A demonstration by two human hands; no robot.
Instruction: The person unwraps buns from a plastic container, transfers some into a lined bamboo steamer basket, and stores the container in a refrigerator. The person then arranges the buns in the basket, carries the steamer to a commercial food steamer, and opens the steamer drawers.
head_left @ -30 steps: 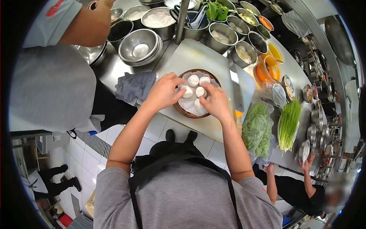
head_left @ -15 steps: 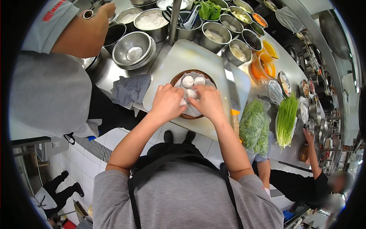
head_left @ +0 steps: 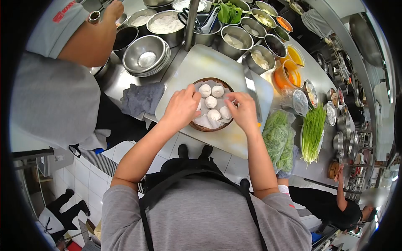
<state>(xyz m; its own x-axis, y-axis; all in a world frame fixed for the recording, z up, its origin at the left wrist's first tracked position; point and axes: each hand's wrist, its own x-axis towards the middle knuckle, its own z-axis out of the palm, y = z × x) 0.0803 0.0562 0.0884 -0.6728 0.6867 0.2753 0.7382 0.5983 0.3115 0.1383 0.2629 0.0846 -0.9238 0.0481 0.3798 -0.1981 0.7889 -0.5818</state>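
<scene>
Buns [head_left: 211, 102] sit in a basket [head_left: 209, 129] between the fingers [head_left: 191, 93], right hand [head_left: 243, 109] kinda spread, left hand [head_left: 182, 107] curled, can't tell if pinching.

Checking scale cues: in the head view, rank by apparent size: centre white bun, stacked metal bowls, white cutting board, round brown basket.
1. White cutting board
2. Round brown basket and stacked metal bowls: too alike to rank
3. Centre white bun
</scene>
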